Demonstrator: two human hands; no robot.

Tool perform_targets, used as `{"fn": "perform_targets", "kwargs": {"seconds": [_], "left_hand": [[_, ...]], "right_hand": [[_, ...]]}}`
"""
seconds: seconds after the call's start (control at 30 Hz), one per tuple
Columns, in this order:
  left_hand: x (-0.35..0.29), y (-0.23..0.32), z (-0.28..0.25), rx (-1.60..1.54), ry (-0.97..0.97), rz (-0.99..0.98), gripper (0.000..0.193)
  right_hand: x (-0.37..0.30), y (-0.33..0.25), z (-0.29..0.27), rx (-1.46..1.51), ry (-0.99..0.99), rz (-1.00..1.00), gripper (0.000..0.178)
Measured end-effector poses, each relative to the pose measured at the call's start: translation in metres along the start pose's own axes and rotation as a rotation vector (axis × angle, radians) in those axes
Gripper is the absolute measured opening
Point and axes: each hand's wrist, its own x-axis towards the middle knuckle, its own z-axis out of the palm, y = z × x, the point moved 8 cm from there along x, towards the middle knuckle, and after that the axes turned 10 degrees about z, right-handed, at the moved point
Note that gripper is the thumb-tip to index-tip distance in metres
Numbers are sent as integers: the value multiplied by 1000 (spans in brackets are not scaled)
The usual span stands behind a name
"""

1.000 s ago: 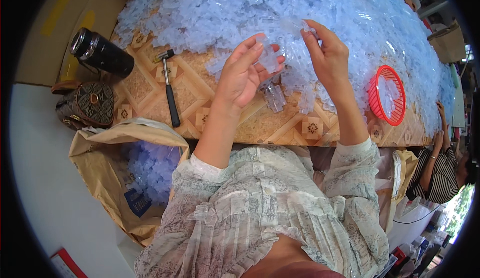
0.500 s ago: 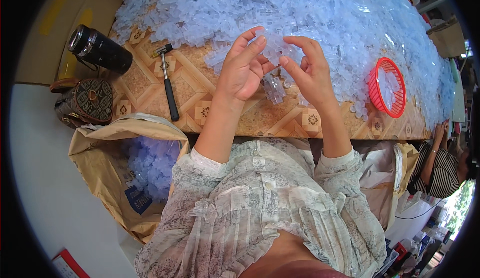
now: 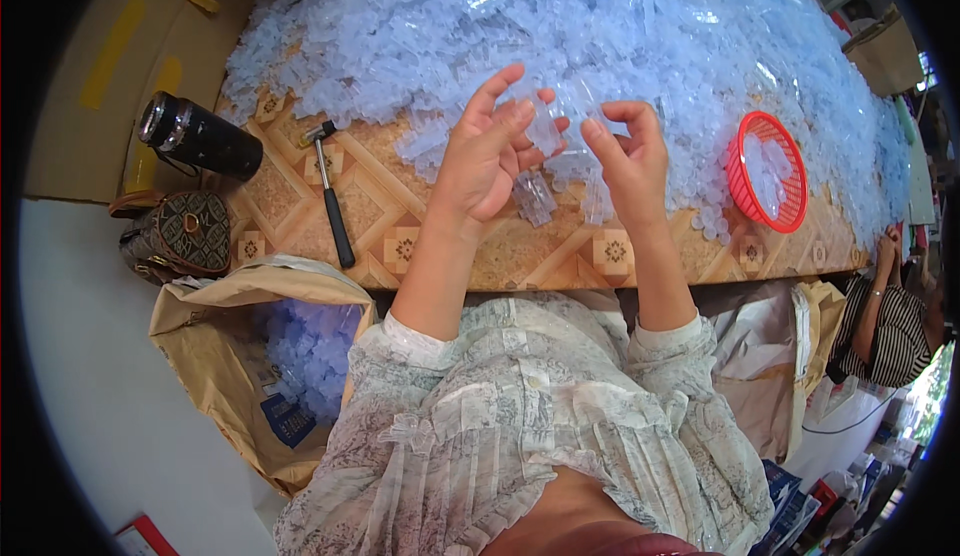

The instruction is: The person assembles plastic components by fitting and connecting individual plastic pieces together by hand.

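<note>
My left hand (image 3: 487, 156) is raised over the table's near edge, with a clear plastic piece (image 3: 544, 134) between its thumb and fingers. To its right, my right hand (image 3: 634, 156) has thumb and forefinger drawn close together. Whatever lies between those two fingertips blends into the clear plastic behind and is hard to make out. Beyond both hands spreads a big heap of clear, bluish plastic pieces (image 3: 420, 46). Just below the left fingers, a clear ribbed block (image 3: 534, 199) rests on the wood-patterned tabletop (image 3: 470, 262).
Left on the table are a black-handled hammer (image 3: 337, 216), a dark flask (image 3: 205, 139) and a patterned brown bag (image 3: 185, 236). A red basket (image 3: 735, 181) holds plastic bits at right. An open paper sack (image 3: 200, 356) contains clear pieces. Another person in stripes (image 3: 885, 331) is at far right.
The hands have moved a little apart, my right hand shifting rightward and down. The plastic in my left fingers shows more plainly now. The whole view has shifted slightly.
</note>
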Motion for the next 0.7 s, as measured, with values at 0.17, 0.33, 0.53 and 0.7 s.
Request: {"fn": "perform_targets", "kwargs": {"seconds": [0.17, 0.33, 0.53, 0.7], "left_hand": [[1, -7, -1, -82, -32, 16, 43], [1, -10, 0, -74, -46, 5, 40], [3, -6, 4, -80, -40, 21, 39], [-1, -7, -8, -34, -15, 39, 39]], "right_hand": [[-17, -8, 13, -184, 12, -60, 41], [-25, -19, 18, -428, 72, -322, 45], [-27, -26, 17, -338, 58, -233, 47], [-27, -19, 23, -346, 17, -282, 46]]}}
